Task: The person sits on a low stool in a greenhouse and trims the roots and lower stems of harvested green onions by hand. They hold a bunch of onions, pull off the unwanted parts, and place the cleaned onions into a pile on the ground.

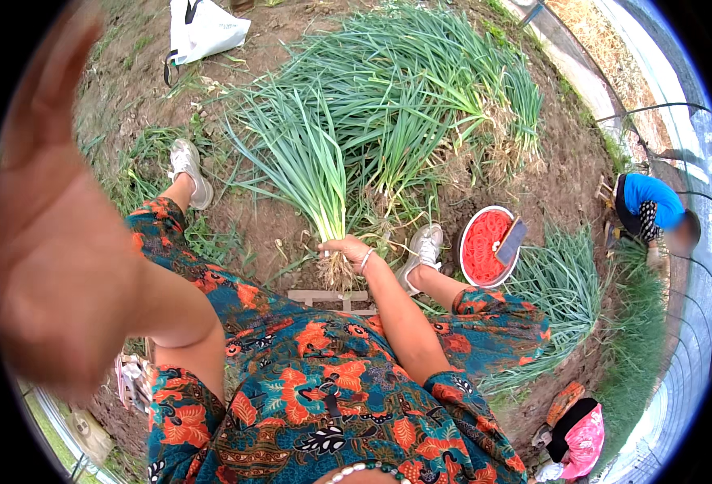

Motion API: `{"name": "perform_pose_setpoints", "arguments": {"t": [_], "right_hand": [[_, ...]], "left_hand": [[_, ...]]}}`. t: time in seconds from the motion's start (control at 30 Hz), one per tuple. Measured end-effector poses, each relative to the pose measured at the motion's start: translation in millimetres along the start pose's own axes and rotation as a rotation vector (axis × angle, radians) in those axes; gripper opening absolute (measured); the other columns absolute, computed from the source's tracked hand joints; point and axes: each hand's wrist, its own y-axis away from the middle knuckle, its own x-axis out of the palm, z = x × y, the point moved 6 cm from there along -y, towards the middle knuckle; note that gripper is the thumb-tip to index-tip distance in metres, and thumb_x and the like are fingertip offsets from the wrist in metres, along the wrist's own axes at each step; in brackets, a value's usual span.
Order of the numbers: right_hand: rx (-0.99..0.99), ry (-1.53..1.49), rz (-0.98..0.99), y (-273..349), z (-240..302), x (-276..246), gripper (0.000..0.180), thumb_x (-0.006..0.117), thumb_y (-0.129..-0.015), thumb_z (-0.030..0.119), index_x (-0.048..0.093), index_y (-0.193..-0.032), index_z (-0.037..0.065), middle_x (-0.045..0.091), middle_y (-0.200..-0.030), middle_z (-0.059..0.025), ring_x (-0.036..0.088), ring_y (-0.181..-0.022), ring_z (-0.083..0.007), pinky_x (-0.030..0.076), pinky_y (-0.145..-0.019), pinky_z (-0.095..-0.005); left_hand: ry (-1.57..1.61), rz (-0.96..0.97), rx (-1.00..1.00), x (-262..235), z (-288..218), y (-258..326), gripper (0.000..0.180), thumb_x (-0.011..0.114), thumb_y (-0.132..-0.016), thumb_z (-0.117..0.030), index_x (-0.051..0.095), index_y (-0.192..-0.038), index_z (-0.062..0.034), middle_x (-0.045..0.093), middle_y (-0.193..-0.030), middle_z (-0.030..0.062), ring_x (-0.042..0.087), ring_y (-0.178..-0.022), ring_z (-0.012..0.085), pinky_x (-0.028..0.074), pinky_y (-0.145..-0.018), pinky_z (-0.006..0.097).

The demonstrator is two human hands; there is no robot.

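Gripping a bunch (pixel 311 173) of green onions just above the roots, the right hand (pixel 346 248) has its fingers wrapped tight round the white stalks, low between the two shoes. Left hand (pixel 45 242) is raised close to the camera, blurred, palm flat and fingers spread, holding nothing. Looks like the bundling step; next calls for something to tie with, maybe from the red basin (pixel 489 246) right of the right shoe. Bare soil underfoot, more onions (pixel 420 89) heaped ahead, white bag (pixel 204 31) at the far edge, another person (pixel 650 211) crouching at right
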Motion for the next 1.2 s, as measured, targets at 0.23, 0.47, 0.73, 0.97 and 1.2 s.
{"name": "perform_pose_setpoints", "arguments": {"t": [0.23,0.47,0.73,0.97,1.2], "right_hand": [[-0.031,-0.153,0.109,9,17,19,0.023,0.069,-0.077,0.011,0.061,-0.097,0.001,0.064,-0.077,-0.0074,0.063,-0.071,-0.0167,0.053,-0.069,-0.0309],[0.037,-0.477,0.260,24,26,61,0.016,0.065,-0.079,0.005,0.060,-0.095,0.002,0.063,-0.078,-0.0099,0.064,-0.069,-0.0208,0.055,-0.064,-0.0357],[-0.302,0.112,0.058,25,43,74,0.028,0.064,-0.086,0.022,0.059,-0.105,0.001,0.061,-0.096,-0.0045,0.057,-0.092,-0.0128,0.045,-0.082,-0.0272],[-0.707,0.079,-0.360,17,58,39,0.021,0.058,-0.088,0.016,0.062,-0.095,-0.003,0.063,-0.076,-0.0038,0.056,-0.067,-0.0101,0.047,-0.063,-0.0273],[-0.669,0.680,-0.624,39,69,33,0.019,0.062,-0.083,0.013,0.065,-0.091,-0.004,0.064,-0.075,0.0000,0.053,-0.063,-0.0045,0.045,-0.059,-0.0230]], "left_hand": [[-0.376,-0.332,-1.407,-21,164,267,0.031,0.069,-0.082,-0.034,0.051,-0.074,-0.0101,0.052,-0.060,-0.0006,0.050,-0.055,0.0094,0.041,-0.054,0.026],[0.787,-0.382,-2.118,29,177,422,0.070,0.061,-0.082,-0.046,0.044,-0.125,0.0075,0.057,-0.112,0.0261,0.053,-0.111,0.0382,0.040,-0.099,0.049],[0.703,-0.457,-1.962,12,192,400,0.026,0.060,-0.082,-0.011,0.054,-0.103,0.0045,0.064,-0.094,0.0216,0.058,-0.105,0.0392,0.045,-0.094,0.049],[0.621,-0.495,-1.985,18,205,407,0.029,0.057,-0.080,-0.007,0.054,-0.108,0.0042,0.063,-0.100,0.0187,0.062,-0.091,0.0294,0.051,-0.085,0.040],[0.550,-0.513,-1.984,24,203,415,0.028,0.057,-0.080,-0.007,0.056,-0.106,0.0040,0.063,-0.099,0.0171,0.063,-0.090,0.0261,0.051,-0.084,0.038]]}}
